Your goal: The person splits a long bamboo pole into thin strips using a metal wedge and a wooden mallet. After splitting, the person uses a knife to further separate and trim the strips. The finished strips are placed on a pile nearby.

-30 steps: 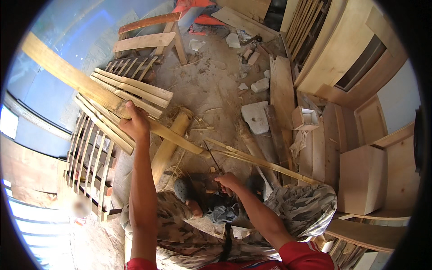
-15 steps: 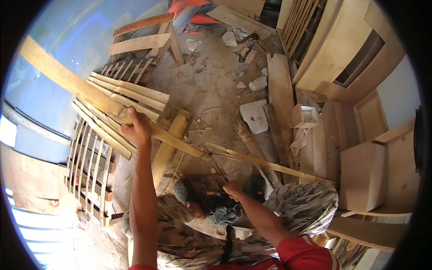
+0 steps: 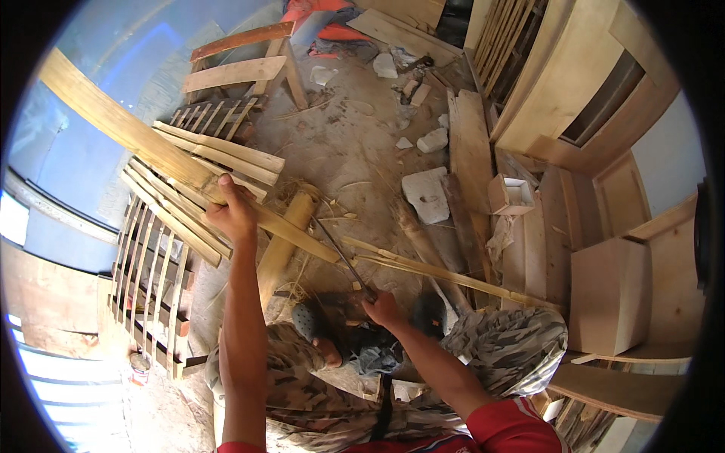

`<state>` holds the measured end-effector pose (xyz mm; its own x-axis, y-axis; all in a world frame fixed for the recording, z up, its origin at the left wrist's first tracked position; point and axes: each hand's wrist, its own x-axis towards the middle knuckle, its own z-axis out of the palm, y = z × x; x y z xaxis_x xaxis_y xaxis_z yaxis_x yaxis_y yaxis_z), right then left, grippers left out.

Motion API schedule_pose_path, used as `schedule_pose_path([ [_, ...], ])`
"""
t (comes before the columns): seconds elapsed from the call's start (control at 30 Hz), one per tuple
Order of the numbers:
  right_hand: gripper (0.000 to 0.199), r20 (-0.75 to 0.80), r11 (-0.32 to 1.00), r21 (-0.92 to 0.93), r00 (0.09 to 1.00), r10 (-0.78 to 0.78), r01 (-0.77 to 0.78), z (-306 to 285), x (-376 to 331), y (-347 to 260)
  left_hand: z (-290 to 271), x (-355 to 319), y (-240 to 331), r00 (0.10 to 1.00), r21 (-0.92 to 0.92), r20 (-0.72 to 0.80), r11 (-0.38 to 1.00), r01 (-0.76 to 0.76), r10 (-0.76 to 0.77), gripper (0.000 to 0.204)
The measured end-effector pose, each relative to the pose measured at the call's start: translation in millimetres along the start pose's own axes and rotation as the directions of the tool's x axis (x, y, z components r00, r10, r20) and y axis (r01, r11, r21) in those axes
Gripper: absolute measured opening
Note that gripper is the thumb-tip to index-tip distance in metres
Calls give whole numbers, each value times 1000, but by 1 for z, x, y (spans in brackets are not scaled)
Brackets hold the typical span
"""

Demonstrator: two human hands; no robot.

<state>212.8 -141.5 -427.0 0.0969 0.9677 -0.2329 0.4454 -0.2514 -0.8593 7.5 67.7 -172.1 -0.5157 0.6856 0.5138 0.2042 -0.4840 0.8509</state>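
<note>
My left hand (image 3: 234, 214) is wrapped round a long split bamboo slat (image 3: 124, 128), which slants from the upper left down to the middle. The slat passes over a thick bamboo pole (image 3: 291, 241) lying on the ground. My right hand (image 3: 381, 308) grips the handle of a long, dark-bladed knife (image 3: 337, 243), its blade pointing up and left across the slat's lower end. Whether the edge touches the slat I cannot tell. Close to that end, a thin split bamboo strip (image 3: 453, 277) stretches right, over my knee.
Cut slats (image 3: 219, 155) lie on slatted wooden frames at the left, by a blue wall. A low wooden bench (image 3: 242, 68) stands beyond. A white stone block (image 3: 427, 195), logs (image 3: 464, 219) and planks lie right of centre. Wooden cabinet pieces (image 3: 612, 294) fill the right side.
My right hand has shifted slightly up and left, and the knife blade has swung further left across the slat. The slat has slid a little toward the left with my left hand still round it.
</note>
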Motion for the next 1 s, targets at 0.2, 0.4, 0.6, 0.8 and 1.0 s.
schedule_pose_path([
  [0.2, 39, 549, 612, 218, 614, 566, -760, 7, 1, 68, 7, 4, 10, 1000, -23, 26, 1000, 7, -6, 47],
  [0.4, 34, 347, 945, -101, 879, 327, -312, -4, 15, 6, 0, 0, 2, 998, -4, -58, 1000, 11, -11, 51],
  [0.6, 29, 230, 938, -106, 910, 346, -330, 13, 8, 25, -3, -3, 8, 999, -15, -15, 999, 40, -40, 51],
  [0.8, 31, 636, 579, 310, 617, 464, -754, 12, 20, 56, -12, -7, 1, 999, 23, -19, 999, 48, -47, 50],
  [1.0, 36, 472, 833, 227, 805, 359, -504, 0, 28, -4, -7, -1, 0, 999, 9, -15, 1000, 30, -30, 49],
])
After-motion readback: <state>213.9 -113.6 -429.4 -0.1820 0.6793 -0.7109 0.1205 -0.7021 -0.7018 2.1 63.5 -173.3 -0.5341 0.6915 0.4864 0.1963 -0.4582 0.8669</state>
